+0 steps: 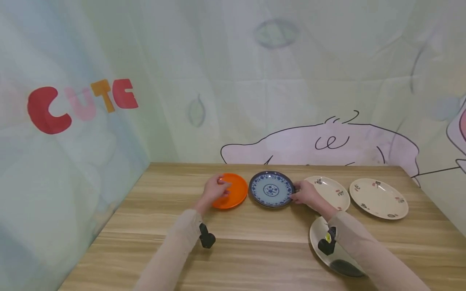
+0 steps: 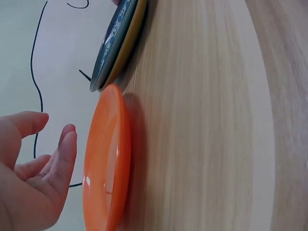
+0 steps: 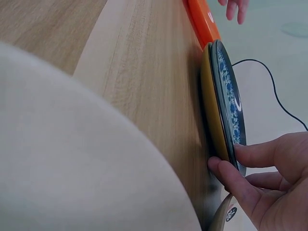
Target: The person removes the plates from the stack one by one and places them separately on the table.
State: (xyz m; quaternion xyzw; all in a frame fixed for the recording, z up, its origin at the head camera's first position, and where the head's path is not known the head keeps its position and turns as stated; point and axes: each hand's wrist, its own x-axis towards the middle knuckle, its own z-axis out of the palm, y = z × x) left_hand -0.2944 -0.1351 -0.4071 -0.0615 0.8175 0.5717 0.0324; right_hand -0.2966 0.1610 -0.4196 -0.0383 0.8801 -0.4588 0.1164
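Above the orange plate (image 1: 238, 193) hovers my left hand (image 1: 214, 192), its fingers loosely bent and holding nothing. In the left wrist view a gap shows between that hand (image 2: 38, 168) and the orange plate (image 2: 107, 159). A blue-and-white patterned plate (image 1: 271, 190) with a dark rim sits to the right, on top of a yellow-brown plate (image 3: 211, 101). My right hand (image 1: 306, 194) pinches the right edge of this stack. In the right wrist view, the thumb of the right hand (image 3: 274, 178) lies on the patterned rim and a finger reaches under the edge.
Two cream plates with small printed motifs, one nearer plate (image 1: 329, 190) and one farther-right plate (image 1: 378, 199), lie on the wooden table (image 1: 255, 258). A pale plate with a dark grey patch (image 1: 320, 242) lies under my right forearm. A printed curtain (image 1: 182, 81) hangs behind the table.
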